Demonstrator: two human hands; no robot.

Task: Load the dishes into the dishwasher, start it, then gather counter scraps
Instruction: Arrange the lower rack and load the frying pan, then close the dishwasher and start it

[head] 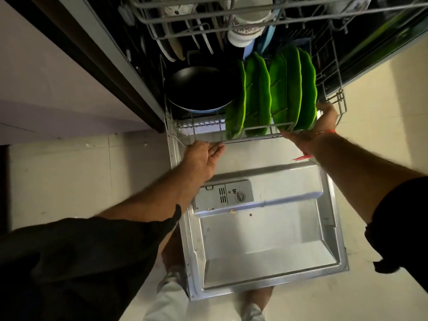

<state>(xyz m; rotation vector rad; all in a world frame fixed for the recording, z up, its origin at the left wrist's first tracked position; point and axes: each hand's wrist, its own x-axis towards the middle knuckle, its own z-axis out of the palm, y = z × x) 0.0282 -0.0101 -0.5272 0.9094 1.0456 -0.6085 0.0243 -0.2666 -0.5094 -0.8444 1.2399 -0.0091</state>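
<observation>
The dishwasher's lower rack (185, 135) is pulled partway out over the open door (266, 228). It holds several upright green plates (257, 93) and a black pan (199, 89) on the left. My left hand (203, 156) rests with straight fingers against the rack's front rail. At the rack's right front corner, my right hand (324, 121) curls its fingers over the edge of the rightmost green plate (305, 89), with the thumb lying along the front rail. Above, the upper rack (231, 22) carries white bowls and upright plates.
The detergent dispenser (224, 194) sits in the door's inner panel, and a small crumb lies just below it. Pale floor tiles spread on both sides of the door. A dark counter edge and cabinet side run down the left. My legs stand at the door's front edge.
</observation>
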